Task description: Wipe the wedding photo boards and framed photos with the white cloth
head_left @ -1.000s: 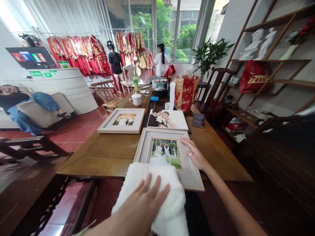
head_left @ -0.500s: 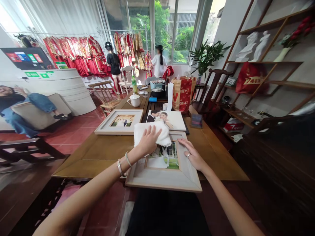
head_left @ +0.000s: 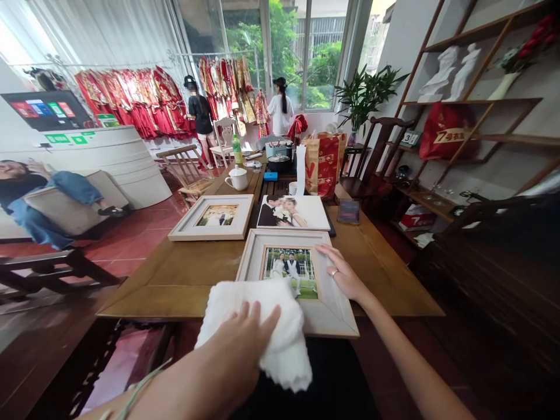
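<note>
A framed wedding photo (head_left: 284,273) with a wide whitish border lies at the near edge of the wooden table, its lower edge overhanging. My left hand (head_left: 247,338) holds a white cloth (head_left: 280,303), its fingers laid over the top of it. The cloth covers the lower left corner of the frame and hangs past its near edge. On the right side of the frame, my right hand (head_left: 343,274) grips the border, a ring on one finger; its thumb is not clearly visible.
Behind lie a second framed photo (head_left: 214,216) and an unframed couple print (head_left: 295,211). A lidded white mug (head_left: 237,178), a green bottle (head_left: 237,149) and a red paper bag (head_left: 324,166) stand farther back. People (head_left: 280,111) are near the clothes racks; another person reclines at left.
My left hand has drawn the cloth from the frame's upper left down toward me, uncovering the couple in the photo. My right hand stays on the frame's right side.
</note>
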Available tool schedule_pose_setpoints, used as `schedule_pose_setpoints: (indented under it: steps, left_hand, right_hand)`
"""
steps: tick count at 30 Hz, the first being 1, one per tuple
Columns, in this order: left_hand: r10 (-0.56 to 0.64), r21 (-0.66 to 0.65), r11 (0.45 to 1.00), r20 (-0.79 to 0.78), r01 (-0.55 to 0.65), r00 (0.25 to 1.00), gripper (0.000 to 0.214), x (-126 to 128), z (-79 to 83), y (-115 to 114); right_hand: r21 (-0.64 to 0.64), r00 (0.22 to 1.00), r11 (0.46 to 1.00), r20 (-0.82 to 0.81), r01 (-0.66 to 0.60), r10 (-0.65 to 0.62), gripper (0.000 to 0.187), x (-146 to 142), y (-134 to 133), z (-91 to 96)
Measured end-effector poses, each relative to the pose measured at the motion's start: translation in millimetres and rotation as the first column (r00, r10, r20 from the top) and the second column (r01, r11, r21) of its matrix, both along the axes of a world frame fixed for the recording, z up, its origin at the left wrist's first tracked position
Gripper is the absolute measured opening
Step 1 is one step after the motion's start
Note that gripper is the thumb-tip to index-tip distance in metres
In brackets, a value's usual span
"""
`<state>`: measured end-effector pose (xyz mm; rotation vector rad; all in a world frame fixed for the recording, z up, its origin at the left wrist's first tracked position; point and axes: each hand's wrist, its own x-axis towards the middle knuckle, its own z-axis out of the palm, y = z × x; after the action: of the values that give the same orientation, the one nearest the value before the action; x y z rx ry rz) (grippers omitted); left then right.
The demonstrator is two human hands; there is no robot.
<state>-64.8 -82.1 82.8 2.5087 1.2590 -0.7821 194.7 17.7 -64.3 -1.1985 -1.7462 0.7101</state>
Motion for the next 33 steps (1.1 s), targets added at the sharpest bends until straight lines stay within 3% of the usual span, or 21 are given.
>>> schedule_pose_setpoints:
  steps: [3,5,9,11,14,17,19,22,25,26,28,30,33]
  left_hand:
    - [0.062,-0.042,0.997,0.037,-0.060,0.997,0.082,-1,10.6,-6]
    - [0.081,0.040,0.996,0.091,-0.085,0.993,0.078,4,4.0,4]
    - [0.093,0.312,0.936,0.237,-0.166,0.967,0.077,22,-25.4,54]
    - [0.105,0.382,0.900,0.276,-0.209,0.955,0.076,30,-36.5,84]
    - [0.120,0.451,0.856,0.303,-0.253,0.945,0.075,39,-43.2,123]
    - [0.141,0.466,0.844,0.286,-0.266,0.948,0.071,45,-42.2,139]
    - [0.147,0.434,0.866,0.253,-0.248,0.956,0.068,47,-38.7,132]
    - [0.124,0.334,0.924,0.200,-0.187,0.972,0.061,42,-27.9,93]
    - [-0.004,0.192,0.981,0.192,-0.034,0.981,0.056,27,-12.8,37]
    - [-0.138,0.136,0.985,0.221,0.109,0.966,0.058,21,-8.9,20]
    - [-0.207,0.079,0.978,0.239,0.193,0.949,0.064,13,-6.0,-4]
    - [-0.195,0.102,0.979,0.203,0.178,0.960,0.068,13,-11.1,-9]
    - [-0.070,0.219,0.975,0.123,0.042,0.990,0.071,24,-27.1,17]
  right_hand:
    - [0.006,1.000,1.000,-0.001,-0.007,0.007,0.064,0,0,-0.4]
    - [0.008,1.000,1.000,0.005,-0.009,0.009,0.064,0,0,-0.6]
    - [0.012,1.000,1.000,0.014,-0.022,0.022,0.064,1,-1,-0.7]
    - [0.022,0.999,0.999,0.015,-0.030,0.029,0.064,2,-1,-0.5]
    - [0.026,0.999,0.999,0.014,-0.034,0.034,0.064,1,-1,0.0]
    - [0.008,1.000,1.000,-0.016,-0.012,0.012,0.065,0,-1,0.7]
    - [-0.003,0.999,1.000,-0.043,0.003,-0.003,0.065,0,-1,1.0]
    - [-0.015,0.998,1.000,-0.062,0.015,-0.016,0.063,-1,-1,1.2]
    - [-0.012,0.998,1.000,-0.058,0.019,-0.020,0.062,-1,-1,0.3]
    - [-0.004,0.998,1.000,-0.058,0.018,-0.018,0.062,-1,0,-0.2]
    - [0.010,0.998,1.000,-0.062,0.016,-0.015,0.061,-2,0,-1.3]
    - [0.015,0.998,1.000,-0.064,0.021,-0.020,0.061,-2,0,-2.0]
    - [0.009,0.997,1.000,-0.065,0.029,-0.028,0.061,-2,0,-1.8]
